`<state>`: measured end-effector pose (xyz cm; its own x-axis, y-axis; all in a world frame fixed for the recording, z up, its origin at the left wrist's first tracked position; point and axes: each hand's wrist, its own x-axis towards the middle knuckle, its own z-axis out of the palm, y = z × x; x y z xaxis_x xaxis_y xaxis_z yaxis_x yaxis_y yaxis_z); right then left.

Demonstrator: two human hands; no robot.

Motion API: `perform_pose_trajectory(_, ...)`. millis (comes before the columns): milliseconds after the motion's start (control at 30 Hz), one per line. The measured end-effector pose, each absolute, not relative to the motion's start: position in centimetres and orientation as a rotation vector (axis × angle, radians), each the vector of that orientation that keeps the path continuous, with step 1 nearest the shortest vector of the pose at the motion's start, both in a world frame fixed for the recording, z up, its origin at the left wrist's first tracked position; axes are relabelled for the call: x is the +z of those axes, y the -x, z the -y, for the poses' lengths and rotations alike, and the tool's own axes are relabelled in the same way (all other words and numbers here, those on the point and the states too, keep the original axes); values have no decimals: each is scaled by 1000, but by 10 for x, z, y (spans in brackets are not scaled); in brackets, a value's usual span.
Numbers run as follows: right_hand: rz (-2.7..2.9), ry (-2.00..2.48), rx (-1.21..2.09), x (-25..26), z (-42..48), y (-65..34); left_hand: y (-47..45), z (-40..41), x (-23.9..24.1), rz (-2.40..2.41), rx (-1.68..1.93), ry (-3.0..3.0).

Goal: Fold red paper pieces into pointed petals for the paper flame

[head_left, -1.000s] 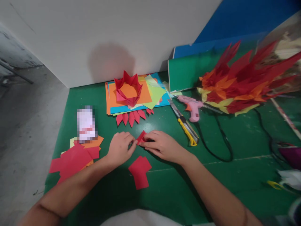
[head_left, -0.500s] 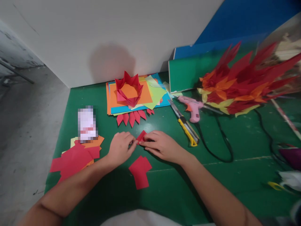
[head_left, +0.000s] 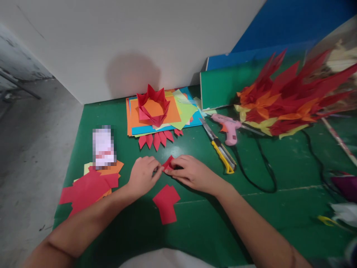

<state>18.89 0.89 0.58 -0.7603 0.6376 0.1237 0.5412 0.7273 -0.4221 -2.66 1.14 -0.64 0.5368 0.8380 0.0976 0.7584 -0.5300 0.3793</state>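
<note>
A small red paper piece (head_left: 168, 163) lies folded on the green table (head_left: 251, 208), pinched from both sides. My left hand (head_left: 143, 174) grips its left end with curled fingers. My right hand (head_left: 192, 172) presses and pinches its right end. Just in front of my hands lie red paper squares (head_left: 166, 203), overlapping. Beyond my hands a row of folded red petals (head_left: 158, 138) lies pointing towards me.
A red paper crown (head_left: 152, 104) sits on a stack of coloured sheets (head_left: 184, 109) by the white wall. A yellow utility knife (head_left: 220, 150) and pink glue gun (head_left: 227, 128) with black cord lie right. Red paper scraps (head_left: 86, 188) lie left; a large red-orange paper flower (head_left: 287, 98) stands far right.
My fingers have worked the red piece slightly; its raised tip has dropped a little. Both hands stay in the same place.
</note>
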Motion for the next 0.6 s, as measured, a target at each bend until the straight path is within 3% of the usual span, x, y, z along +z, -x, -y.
perform_pose_trajectory(300, 2705, 902, 450, 5, -10, -188, 26, -11, -6, -1333, 394, -2477)
perform_pose_trajectory(600, 2519, 865, 631, 1, -12, -195, 27, -11, -6, -1321, 421, -2473)
